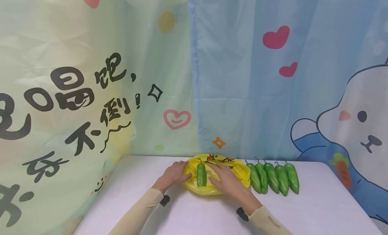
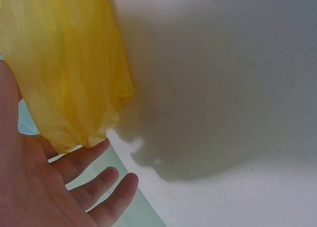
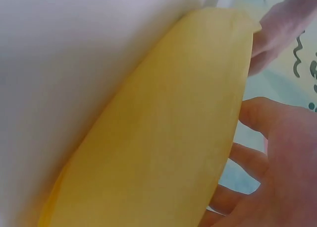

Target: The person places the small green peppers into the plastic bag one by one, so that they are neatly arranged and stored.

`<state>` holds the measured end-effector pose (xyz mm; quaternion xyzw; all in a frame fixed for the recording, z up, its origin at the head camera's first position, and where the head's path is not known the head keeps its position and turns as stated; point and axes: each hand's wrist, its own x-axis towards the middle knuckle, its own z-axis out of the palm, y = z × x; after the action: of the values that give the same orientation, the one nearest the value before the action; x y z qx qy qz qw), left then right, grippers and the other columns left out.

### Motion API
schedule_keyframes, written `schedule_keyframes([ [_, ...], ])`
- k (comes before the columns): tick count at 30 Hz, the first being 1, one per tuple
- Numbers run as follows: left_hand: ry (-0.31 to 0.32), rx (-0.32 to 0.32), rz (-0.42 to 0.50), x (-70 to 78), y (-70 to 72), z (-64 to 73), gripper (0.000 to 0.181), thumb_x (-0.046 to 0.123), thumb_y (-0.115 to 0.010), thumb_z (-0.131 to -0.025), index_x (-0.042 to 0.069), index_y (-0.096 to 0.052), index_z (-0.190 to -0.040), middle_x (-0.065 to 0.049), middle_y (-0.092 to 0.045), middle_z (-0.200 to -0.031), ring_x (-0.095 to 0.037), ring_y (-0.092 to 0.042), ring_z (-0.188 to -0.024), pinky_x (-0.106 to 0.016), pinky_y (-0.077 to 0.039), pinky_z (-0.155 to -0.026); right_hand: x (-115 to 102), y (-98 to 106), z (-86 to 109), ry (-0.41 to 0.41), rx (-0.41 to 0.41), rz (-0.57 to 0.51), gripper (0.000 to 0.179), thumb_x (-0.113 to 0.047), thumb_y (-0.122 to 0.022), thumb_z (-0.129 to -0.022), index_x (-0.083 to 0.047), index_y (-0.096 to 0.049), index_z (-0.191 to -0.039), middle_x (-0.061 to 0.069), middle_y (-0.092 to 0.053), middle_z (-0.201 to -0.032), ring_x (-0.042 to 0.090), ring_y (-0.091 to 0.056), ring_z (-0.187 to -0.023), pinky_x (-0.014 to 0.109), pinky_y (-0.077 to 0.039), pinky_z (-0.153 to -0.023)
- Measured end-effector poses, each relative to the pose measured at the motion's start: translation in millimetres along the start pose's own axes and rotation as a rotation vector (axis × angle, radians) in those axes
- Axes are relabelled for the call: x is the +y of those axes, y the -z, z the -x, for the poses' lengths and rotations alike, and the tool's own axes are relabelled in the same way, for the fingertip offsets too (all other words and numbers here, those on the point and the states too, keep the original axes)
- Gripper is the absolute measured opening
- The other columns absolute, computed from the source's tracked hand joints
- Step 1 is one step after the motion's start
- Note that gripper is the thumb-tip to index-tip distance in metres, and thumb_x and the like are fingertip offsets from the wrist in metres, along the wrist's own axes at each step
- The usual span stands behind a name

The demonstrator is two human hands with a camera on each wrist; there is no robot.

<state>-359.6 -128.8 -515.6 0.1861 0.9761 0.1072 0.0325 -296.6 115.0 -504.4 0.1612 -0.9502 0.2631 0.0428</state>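
Note:
A yellow plastic bag (image 1: 204, 192) lies on the table with its mouth spread open toward me, dark and orange print along its far edge. Inside the mouth, on the left, a green pepper (image 1: 201, 175) shows stem up, its lower end hidden by the front rim. My left hand (image 1: 174, 174) is at the bag's left rim, fingers relaxed and spread, touching the plastic; the bag's side (image 2: 69, 68) covers part of it in the left wrist view. Over the right part of the mouth, my right hand (image 1: 227, 181) has its fingers extended, beside the rim (image 3: 237, 123) in the right wrist view.
Several green peppers (image 1: 272, 177) lie side by side in a row just right of the bag, stems pointing away. The white table (image 1: 127, 181) runs back to a printed curtain (image 1: 224, 93), with another printed curtain (image 1: 60, 127) along the left.

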Motion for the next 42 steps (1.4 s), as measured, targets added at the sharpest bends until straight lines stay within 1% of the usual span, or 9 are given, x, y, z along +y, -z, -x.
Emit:
schedule_keyframes([
  [4, 0.002, -0.004, -0.001, 0.0, 0.0, -0.1, 0.065, 0.043, -0.058, -0.093, 0.008, -0.049, -0.147, -0.016, -0.054, -0.147, -0.036, -0.050, -0.136, -0.052, -0.047, -0.109, 6.4, 7.9, 1.6, 0.035, 0.011, 0.004, 0.056, -0.031, -0.063, -0.099, -0.018, -0.047, -0.151, 0.023, -0.046, -0.152, 0.047, -0.041, -0.140, 0.066, -0.036, -0.112],
  [6, 0.001, -0.001, -0.001, -0.6, -0.4, -0.3, 0.065, 0.043, -0.058, -0.093, 0.008, -0.049, -0.147, -0.016, -0.054, -0.147, -0.036, -0.050, -0.136, -0.051, -0.047, -0.108, 9.8, 11.4, 2.3, 0.051, 0.021, 0.016, 0.055, -0.031, -0.063, -0.099, -0.018, -0.047, -0.151, 0.022, -0.046, -0.152, 0.047, -0.042, -0.139, 0.066, -0.037, -0.112],
  [10, -0.006, 0.006, -0.001, -1.9, -1.3, -1.0, 0.065, 0.043, -0.058, -0.092, 0.008, -0.050, -0.146, -0.016, -0.055, -0.146, -0.036, -0.051, -0.135, -0.051, -0.047, -0.108, 15.2, 18.2, 6.2, 0.055, 0.021, -0.001, 0.054, -0.029, -0.063, -0.099, -0.019, -0.048, -0.150, 0.024, -0.046, -0.151, 0.048, -0.043, -0.138, 0.067, -0.037, -0.111],
  [14, -0.004, 0.000, -0.002, -1.7, -1.4, -1.8, 0.066, 0.045, -0.058, -0.092, 0.008, -0.049, -0.147, -0.015, -0.054, -0.146, -0.036, -0.051, -0.135, -0.051, -0.048, -0.108, 22.1, 21.5, 11.7, 0.068, 0.022, -0.014, 0.053, -0.027, -0.062, -0.100, -0.016, -0.048, -0.150, 0.028, -0.045, -0.151, 0.050, -0.042, -0.138, 0.068, -0.037, -0.110],
  [21, 0.010, -0.011, 0.008, -0.3, -0.4, -0.7, 0.067, 0.045, -0.057, -0.093, 0.008, -0.049, -0.148, -0.016, -0.054, -0.147, -0.035, -0.050, -0.136, -0.051, -0.047, -0.109, 34.7, 23.4, 19.5, 0.114, 0.070, 0.032, 0.054, -0.025, -0.063, -0.099, -0.014, -0.049, -0.149, 0.030, -0.046, -0.148, 0.051, -0.045, -0.135, 0.070, -0.038, -0.108],
  [26, 0.006, -0.008, 0.009, 1.0, 1.1, 0.8, 0.066, 0.044, -0.057, -0.093, 0.007, -0.049, -0.147, -0.016, -0.054, -0.147, -0.036, -0.050, -0.135, -0.051, -0.046, -0.109, 40.9, 27.3, 24.5, 0.122, 0.094, 0.024, 0.053, -0.022, -0.064, -0.098, -0.011, -0.051, -0.147, 0.031, -0.047, -0.147, 0.053, -0.044, -0.134, 0.073, -0.037, -0.106],
  [32, 0.001, -0.004, 0.011, 0.5, 1.2, 1.3, 0.065, 0.043, -0.057, -0.093, 0.007, -0.049, -0.147, -0.016, -0.054, -0.147, -0.036, -0.050, -0.135, -0.051, -0.046, -0.109, 47.7, 30.3, 29.3, 0.136, 0.118, 0.029, 0.051, -0.021, -0.065, -0.097, -0.012, -0.053, -0.146, 0.031, -0.048, -0.146, 0.053, -0.045, -0.133, 0.074, -0.037, -0.105],
  [37, 0.000, -0.001, 0.004, -0.2, 0.8, 1.4, 0.065, 0.043, -0.057, -0.093, 0.007, -0.049, -0.147, -0.016, -0.054, -0.147, -0.036, -0.050, -0.135, -0.051, -0.046, -0.109, 53.7, 35.4, 35.5, 0.120, 0.112, 0.026, 0.051, -0.022, -0.064, -0.098, -0.012, -0.052, -0.146, 0.032, -0.045, -0.148, 0.053, -0.043, -0.135, 0.072, -0.036, -0.107],
  [42, 0.012, -0.006, -0.001, 0.6, 2.5, 1.2, 0.065, 0.043, -0.057, -0.094, 0.008, -0.049, -0.147, -0.015, -0.054, -0.147, -0.035, -0.050, -0.136, -0.051, -0.046, -0.109, 58.4, 43.6, 42.9, 0.097, 0.111, 0.029, 0.054, -0.026, -0.064, -0.098, -0.015, -0.049, -0.149, 0.031, -0.043, -0.151, 0.054, -0.041, -0.137, 0.076, -0.036, -0.104],
])
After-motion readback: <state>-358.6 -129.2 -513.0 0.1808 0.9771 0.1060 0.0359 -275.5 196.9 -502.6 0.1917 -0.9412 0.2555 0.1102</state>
